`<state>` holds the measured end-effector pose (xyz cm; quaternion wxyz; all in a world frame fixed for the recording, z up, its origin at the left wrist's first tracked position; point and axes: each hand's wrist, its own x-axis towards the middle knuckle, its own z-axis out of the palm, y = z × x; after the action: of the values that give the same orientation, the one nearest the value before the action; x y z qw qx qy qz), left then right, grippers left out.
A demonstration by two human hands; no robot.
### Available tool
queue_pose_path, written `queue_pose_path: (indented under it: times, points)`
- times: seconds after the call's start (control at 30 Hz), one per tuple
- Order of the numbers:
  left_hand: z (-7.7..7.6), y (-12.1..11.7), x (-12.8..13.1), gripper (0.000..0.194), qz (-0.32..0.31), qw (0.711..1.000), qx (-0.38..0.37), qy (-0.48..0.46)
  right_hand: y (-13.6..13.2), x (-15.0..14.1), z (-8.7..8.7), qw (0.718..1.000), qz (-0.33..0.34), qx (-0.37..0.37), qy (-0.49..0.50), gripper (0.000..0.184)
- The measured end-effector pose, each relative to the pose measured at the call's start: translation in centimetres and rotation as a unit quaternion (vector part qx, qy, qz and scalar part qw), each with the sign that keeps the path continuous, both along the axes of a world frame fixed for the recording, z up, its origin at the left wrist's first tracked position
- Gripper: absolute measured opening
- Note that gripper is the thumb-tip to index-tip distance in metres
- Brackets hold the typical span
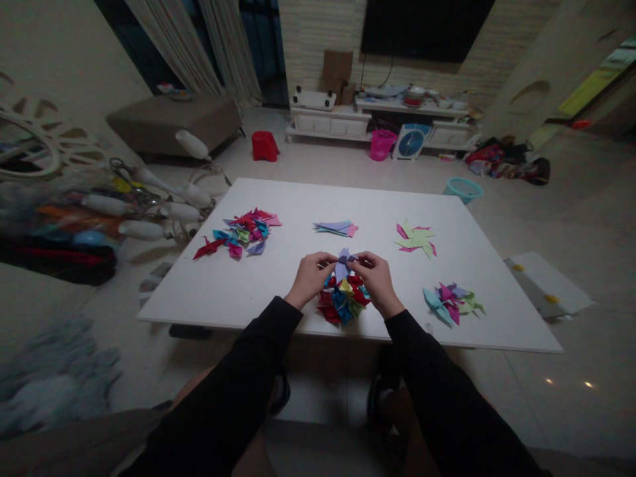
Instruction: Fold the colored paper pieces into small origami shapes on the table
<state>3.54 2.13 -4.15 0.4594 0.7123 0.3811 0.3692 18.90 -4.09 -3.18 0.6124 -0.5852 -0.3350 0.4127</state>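
Note:
Between my two hands is a purple origami crane (pixel 344 263), held up over the near middle of the white table (pixel 278 285). My left hand (pixel 313 273) pinches its left side, and my right hand (pixel 375 273) pinches the right. Just below and nearer to me lies a pile of folded paper pieces (pixel 342 305) in red, blue, yellow and green. The hands partly cover that pile. Fingers hide some of the crane's folds.
A colourful heap of folded paper (pixel 246 232) lies at the table's left. Flat folded papers (pixel 335 228) are stacked at the back middle. Green and pink pieces (pixel 416 238) overlap at the right, with several paper cranes (pixel 452 303) nearer. A turquoise basket (pixel 464 190) stands beyond the far corner.

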Motion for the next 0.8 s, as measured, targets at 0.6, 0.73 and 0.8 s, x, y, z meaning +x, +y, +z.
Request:
queue_pose_path:
  times: [0.6, 0.73, 0.8]
  points:
    - [-0.21, 0.12, 0.04, 0.011, 0.000, 1.000, 0.000, 0.000, -0.04, 0.06, 0.10, 1.000, 0.000, -0.002, -0.014, 0.023]
    - [-0.25, 0.11, 0.06, 0.011, 0.002, 1.000, -0.001, 0.001, -0.04, 0.09, 0.03, 1.000, -0.001, -0.002, -0.013, 0.022]
    - [-0.21, 0.08, 0.05, 0.011, 0.003, 1.000, 0.001, 0.003, -0.03, 0.11, 0.00, 1.000, 0.001, -0.002, -0.015, 0.022]
